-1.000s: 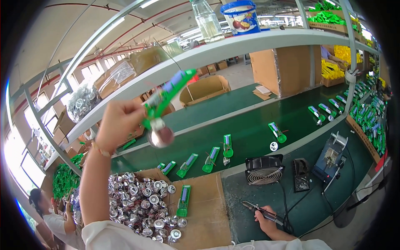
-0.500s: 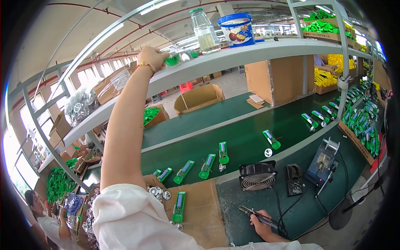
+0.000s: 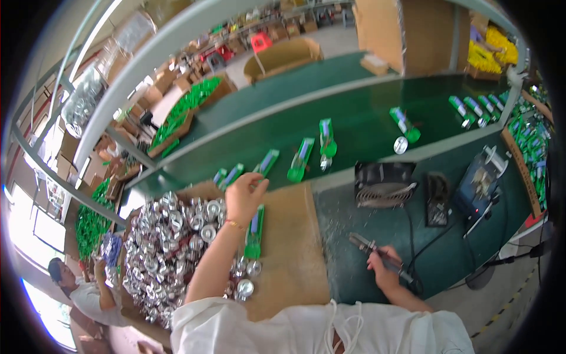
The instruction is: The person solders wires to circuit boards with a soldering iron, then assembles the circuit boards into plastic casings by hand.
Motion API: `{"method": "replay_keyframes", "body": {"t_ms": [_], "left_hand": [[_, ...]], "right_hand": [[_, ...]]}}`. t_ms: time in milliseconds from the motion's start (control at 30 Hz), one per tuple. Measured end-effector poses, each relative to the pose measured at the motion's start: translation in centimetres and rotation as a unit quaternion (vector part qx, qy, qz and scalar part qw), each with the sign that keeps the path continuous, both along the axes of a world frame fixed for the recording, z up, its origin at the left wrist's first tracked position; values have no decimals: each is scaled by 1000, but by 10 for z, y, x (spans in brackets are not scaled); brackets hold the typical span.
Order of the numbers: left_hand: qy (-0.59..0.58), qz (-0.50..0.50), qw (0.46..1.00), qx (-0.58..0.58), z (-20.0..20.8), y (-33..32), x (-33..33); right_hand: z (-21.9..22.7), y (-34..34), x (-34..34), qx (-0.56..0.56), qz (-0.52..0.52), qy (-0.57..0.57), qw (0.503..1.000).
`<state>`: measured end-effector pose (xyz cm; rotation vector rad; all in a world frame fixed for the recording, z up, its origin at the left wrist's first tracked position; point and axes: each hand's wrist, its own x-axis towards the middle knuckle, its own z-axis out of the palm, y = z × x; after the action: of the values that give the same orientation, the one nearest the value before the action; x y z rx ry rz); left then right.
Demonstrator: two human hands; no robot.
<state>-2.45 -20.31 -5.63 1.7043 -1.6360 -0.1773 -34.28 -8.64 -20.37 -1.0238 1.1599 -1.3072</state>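
My left hand [image 3: 243, 197], its fingers loosely curled and slightly apart with nothing visible in them, hovers over the work surface beside the belt. Just below it, a green plastic housing with a pale blue-violet insert [image 3: 254, 233] lies on a brown cardboard sheet [image 3: 292, 236]. Small silver reflector cups [image 3: 244, 288] rest near that housing. My right hand [image 3: 386, 266] is closed around a soldering iron [image 3: 377, 251], its tip pointing up and left over the green bench mat.
A box heaped with silver reflectors [image 3: 168, 253] stands at left. More green housings [image 3: 301, 160] line the green belt [image 3: 359, 124]. A black fan [image 3: 385, 184], a black holder [image 3: 436, 200] and a blue device with a spool [image 3: 480, 186] stand right. A shelf rail [image 3: 138, 65] crosses above.
My left hand has come down from the overhead shelf, away from a green item there, to beside the belt. My view has tilted downward. My right hand still holds the soldering iron.
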Motion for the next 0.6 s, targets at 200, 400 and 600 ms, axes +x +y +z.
{"method": "replay_keyframes", "body": {"t_ms": [200,400,600], "left_hand": [[1,-26,998,64,-60,-14,-6],[-64,-25,994,89,-134,-95,-13],[-72,-7,997,20,-133,-75,-50]], "right_hand": [[-5,-1,-3,-13,-1,19,1000],[5,7,-3,-12,16,60,998],[-5,10,-8,-7,22,68,997]]}}
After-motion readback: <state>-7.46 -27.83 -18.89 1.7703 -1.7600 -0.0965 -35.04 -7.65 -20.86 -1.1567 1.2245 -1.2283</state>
